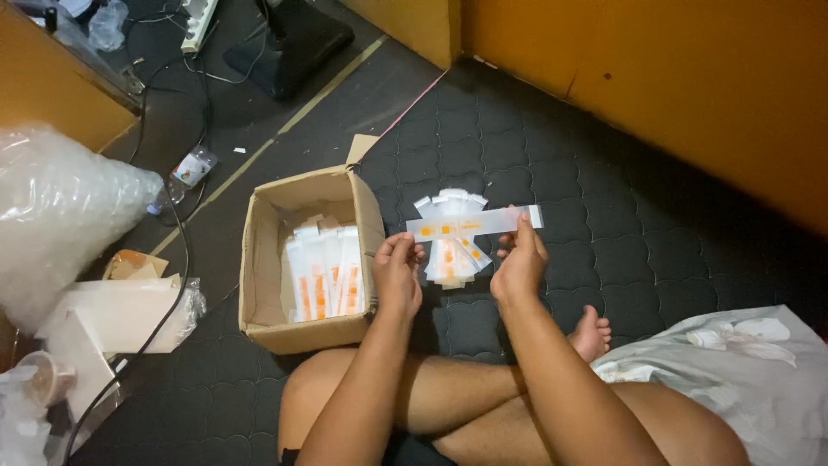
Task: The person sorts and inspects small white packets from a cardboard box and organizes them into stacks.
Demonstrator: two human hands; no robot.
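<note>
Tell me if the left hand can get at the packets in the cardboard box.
Probably yes: the box is open-topped, right beside the left hand, with the packets uncovered. The hand first must let go of the strip.

A glossy clear plastic strip packet (473, 223) is catching light, as is the pile of packets (453, 255) beneath it. The box (259, 285) is showing matt brown cardboard. The mattress (552, 164) is showing dark quilted cloth, and the bubble wrap (52, 207) is gleaming.

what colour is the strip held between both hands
White with orange marks, held flat across; the strip shows best in the head view.
</note>
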